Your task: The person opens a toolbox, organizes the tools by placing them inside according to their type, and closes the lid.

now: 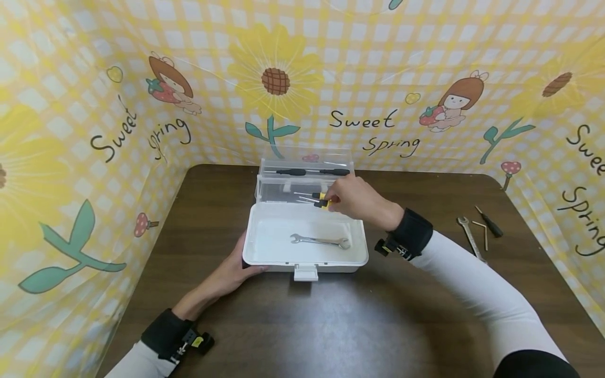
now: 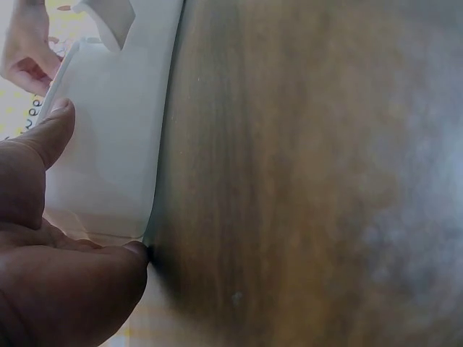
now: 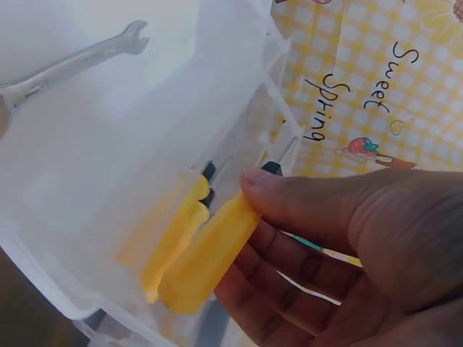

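An open white tool box (image 1: 255, 231) stands mid-table, with a clear tray (image 1: 283, 190) raised behind its base. A silver wrench (image 1: 320, 241) lies in the base. My right hand (image 1: 359, 202) reaches over the clear tray and pinches a yellow-handled screwdriver (image 3: 206, 253) between thumb and fingers. A second yellow handle (image 3: 170, 235) lies beside it in the tray. My left hand (image 1: 231, 273) rests against the box's front left corner, thumb (image 2: 51, 130) flat along the box wall (image 2: 116, 144). Two black-handled screwdrivers (image 1: 307, 171) lie in the upper tray.
On the brown table (image 1: 331, 325) at the right lie a wrench (image 1: 470, 236), a hex key (image 1: 483, 231) and a small black screwdriver (image 1: 489, 223). A yellow patterned cloth wall (image 1: 94, 131) closes in the back and both sides.
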`<state>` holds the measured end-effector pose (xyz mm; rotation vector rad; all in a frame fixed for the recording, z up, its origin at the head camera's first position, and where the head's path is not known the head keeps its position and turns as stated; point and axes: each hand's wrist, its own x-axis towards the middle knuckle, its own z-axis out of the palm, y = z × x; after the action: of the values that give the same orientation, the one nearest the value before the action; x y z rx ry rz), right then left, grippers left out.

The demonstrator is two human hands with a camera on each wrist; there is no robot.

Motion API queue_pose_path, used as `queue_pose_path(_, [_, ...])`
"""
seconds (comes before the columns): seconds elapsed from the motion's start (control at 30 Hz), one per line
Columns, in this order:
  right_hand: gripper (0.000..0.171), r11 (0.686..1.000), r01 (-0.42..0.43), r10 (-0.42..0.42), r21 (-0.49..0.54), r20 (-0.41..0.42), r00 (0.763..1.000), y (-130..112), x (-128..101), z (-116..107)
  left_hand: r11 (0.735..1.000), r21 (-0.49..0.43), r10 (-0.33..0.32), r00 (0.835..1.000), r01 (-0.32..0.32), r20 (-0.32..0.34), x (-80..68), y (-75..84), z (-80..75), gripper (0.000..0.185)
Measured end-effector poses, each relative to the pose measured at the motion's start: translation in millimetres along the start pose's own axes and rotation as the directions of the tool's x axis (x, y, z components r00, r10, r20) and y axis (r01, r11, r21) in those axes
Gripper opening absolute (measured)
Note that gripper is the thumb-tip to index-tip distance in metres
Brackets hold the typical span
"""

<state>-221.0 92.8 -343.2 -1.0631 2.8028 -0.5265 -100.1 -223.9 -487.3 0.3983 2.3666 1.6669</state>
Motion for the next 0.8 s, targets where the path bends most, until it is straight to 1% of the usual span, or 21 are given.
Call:
queue_pose_path(0.1, [0.015, 1.0, 0.021, -0.021, -0.001, -0.002, 1.0, 4.2, 4.1, 6.4, 1.0, -0.002, 0.01, 1.0, -0.01, 0.002, 0.5, -0.1, -0.6, 0.111])
queue_pose_path(0.23, [0.014, 0.997, 0.073, -0.073, -0.015, -0.004, 0.997, 8.5, 6.9, 13.8, 1.0, -0.01, 0.023, 1.0, -0.023, -0.002, 0.0, 0.7, -0.1, 0.11])
queue_pose_path(0.43, [0.016, 0.997, 0.066, -0.066, -0.029, 0.012, 0.998, 8.1, 8.6, 14.8, 1.0, -0.02, 0.016, 1.0, -0.016, 0.001, -0.8, 2.6, 0.2, 0.111])
queue_pose_path(0.67, [0.018, 0.996, 0.084, -0.084, -0.024, -0.013, 0.996, 9.6, 12.0, 18.1, 1.0, -0.002, 0.019, 1.0, -0.019, -0.014, -0.1, 2.4, -0.2, 0.11])
queue_pose_path(0.8, [0.018, 0.996, 0.08, -0.08, -0.031, -0.019, 0.997, 9.5, 12.4, 20.0, 1.0, 0.002, 0.011, 1.0, -0.011, -0.007, 0.0, 1.7, 0.1, 0.11])
